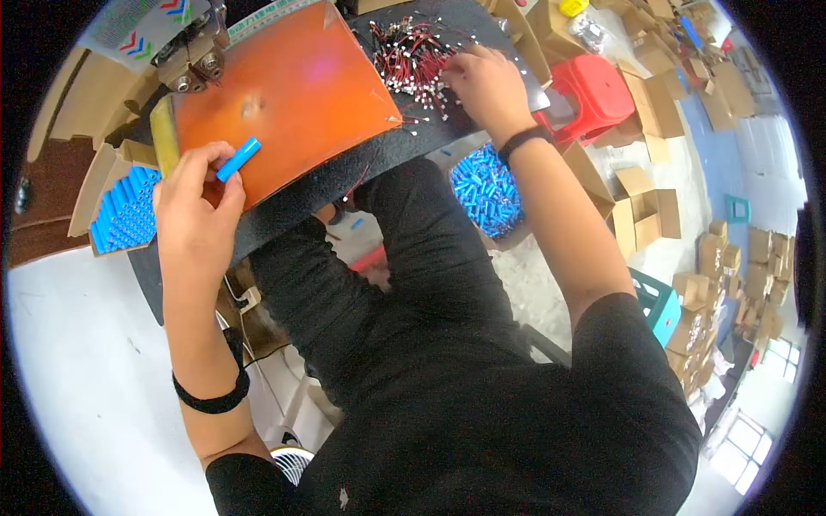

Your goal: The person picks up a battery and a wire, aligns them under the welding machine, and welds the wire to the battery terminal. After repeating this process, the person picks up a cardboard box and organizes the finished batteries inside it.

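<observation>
A blue cylindrical battery cell [238,160] is pinched between the thumb and fingers of my left hand [200,191], tilted over the near left part of an orange sheet [284,86]. At the far right of the black table, my right hand [489,86] is closed at the edge of a pile of red and black connector wires [409,56] with small white plugs. Its fingertips meet around a wire at the pile's edge, though they partly hide it. A few loose wires lie just beside the sheet's right corner.
A cardboard box of upright blue cells [129,206] stands at the table's left. A tub of blue cells [487,191] sits below the right edge. A metal machine [196,64] stands at the far left. A red stool [594,96] and cardboard boxes [645,211] occupy the right.
</observation>
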`<act>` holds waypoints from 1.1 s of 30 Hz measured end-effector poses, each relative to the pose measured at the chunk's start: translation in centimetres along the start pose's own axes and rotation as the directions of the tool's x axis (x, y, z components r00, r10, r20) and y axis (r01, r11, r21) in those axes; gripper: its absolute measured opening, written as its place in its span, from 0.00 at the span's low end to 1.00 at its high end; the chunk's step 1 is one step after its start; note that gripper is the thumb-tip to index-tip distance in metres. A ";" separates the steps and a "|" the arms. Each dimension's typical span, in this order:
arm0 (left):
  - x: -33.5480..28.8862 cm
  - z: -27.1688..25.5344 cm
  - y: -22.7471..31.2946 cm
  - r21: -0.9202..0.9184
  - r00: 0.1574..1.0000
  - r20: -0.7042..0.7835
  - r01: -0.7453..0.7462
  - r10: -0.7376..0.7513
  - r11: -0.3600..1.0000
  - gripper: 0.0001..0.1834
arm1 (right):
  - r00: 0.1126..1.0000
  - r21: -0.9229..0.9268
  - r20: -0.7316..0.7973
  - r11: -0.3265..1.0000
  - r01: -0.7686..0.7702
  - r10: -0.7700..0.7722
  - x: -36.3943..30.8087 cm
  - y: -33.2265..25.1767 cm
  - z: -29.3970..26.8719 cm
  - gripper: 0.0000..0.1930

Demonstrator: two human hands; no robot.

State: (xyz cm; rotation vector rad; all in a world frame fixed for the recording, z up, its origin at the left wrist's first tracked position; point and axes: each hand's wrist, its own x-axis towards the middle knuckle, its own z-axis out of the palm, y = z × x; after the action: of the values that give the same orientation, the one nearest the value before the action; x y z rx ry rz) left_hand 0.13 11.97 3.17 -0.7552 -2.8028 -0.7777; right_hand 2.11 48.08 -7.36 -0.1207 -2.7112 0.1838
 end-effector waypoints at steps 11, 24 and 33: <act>1.4 0.0 0.1 0.124 0.998 0.039 -0.057 0.053 0.991 0.13 | 0.960 0.344 -0.081 0.912 -0.225 0.267 2.7 -2.1 -9.4 0.12; 3.7 3.1 0.3 -0.446 0.968 -0.065 0.188 -0.242 0.875 0.18 | 0.967 0.968 0.111 0.197 -0.159 0.231 1.7 -12.4 -6.5 0.06; 3.5 3.4 -0.3 -0.481 0.957 -0.104 0.189 -0.270 0.856 0.18 | 0.969 0.993 -0.005 0.112 -0.023 0.247 1.1 -12.6 -4.4 0.05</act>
State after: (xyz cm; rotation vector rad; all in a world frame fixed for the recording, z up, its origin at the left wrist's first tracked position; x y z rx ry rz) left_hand -3.02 14.94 1.03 -0.3770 -2.5999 -1.5222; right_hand 2.20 36.24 -1.10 0.0312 -1.7784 1.9169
